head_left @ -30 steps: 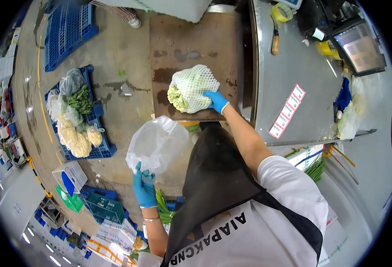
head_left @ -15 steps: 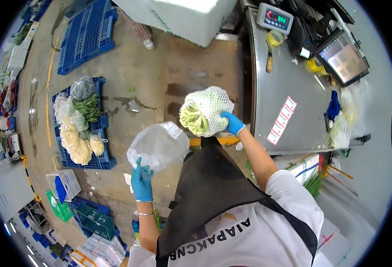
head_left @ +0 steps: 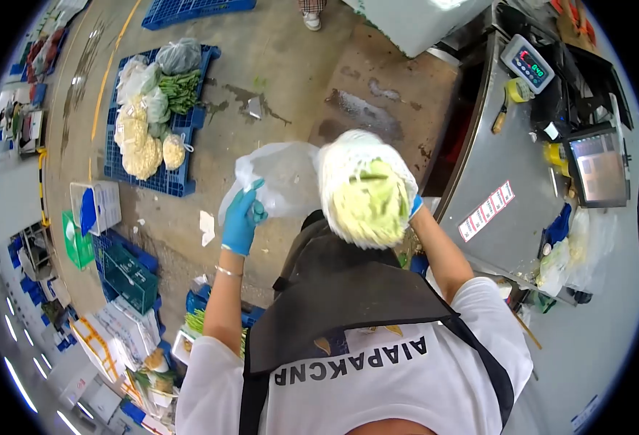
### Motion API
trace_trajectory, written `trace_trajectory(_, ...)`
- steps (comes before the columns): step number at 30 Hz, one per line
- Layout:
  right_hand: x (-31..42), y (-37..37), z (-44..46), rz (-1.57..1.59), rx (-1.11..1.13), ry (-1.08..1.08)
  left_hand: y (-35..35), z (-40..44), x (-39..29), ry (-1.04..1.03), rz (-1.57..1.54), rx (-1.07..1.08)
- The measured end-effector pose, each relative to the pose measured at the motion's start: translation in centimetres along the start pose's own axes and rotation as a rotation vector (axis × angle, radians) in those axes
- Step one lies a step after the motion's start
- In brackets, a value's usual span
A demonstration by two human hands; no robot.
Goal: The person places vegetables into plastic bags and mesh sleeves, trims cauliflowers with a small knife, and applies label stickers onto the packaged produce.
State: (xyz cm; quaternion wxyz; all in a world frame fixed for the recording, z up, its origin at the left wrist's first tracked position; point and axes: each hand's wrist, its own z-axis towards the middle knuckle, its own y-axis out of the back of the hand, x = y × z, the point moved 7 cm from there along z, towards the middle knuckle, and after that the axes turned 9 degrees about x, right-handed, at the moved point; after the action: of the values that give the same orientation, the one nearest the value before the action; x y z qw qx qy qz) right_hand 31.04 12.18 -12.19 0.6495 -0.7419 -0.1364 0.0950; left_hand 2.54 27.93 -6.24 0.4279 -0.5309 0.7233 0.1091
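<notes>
A pale green vegetable (head_left: pixel 369 199) in white foam netting is held up in front of the dark apron, its leafy cut end turned toward the camera. My right hand (head_left: pixel 416 206), in a blue glove, grips its right side; most of the fingers are hidden behind it. In a blue glove too, my left hand (head_left: pixel 242 219) pinches the near left edge of a translucent plastic bag (head_left: pixel 282 177). The bag spreads out to the left of the vegetable, close to the netting.
A metal table (head_left: pixel 483 174) at the right bears a label strip (head_left: pixel 487 211), a scale display (head_left: pixel 528 64), a knife (head_left: pixel 500 119) and a screen (head_left: pixel 599 168). At the left, a blue pallet (head_left: pixel 182 179) holds bagged vegetables. Crates (head_left: pixel 129 278) stand lower left. Another person's foot (head_left: pixel 311 20) shows at the top.
The netted vegetable has come closer to my body and turned its leafy end upward. My left hand and the bag have risen in view. The view has rotated, and the display reading has changed.
</notes>
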Motion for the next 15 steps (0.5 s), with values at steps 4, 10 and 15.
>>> trace_trajectory(4, -6.0, 0.9, 3.4, -0.179, 0.068, -0.14, -2.1, -1.3, -1.2, 0.062, 0.069, 0.146)
trace_trajectory(10, -11.1, 5.5, 3.7, 0.059, -0.475, -0.302, -5.0, -9.2, -2.3, 0.234, 0.142, 0.33)
trace_trajectory(15, -14.3, 0.8, 5.7, -0.197, -0.461, -0.311, -7.8, -7.0, -2.6, -0.023, 0.297, 0.204)
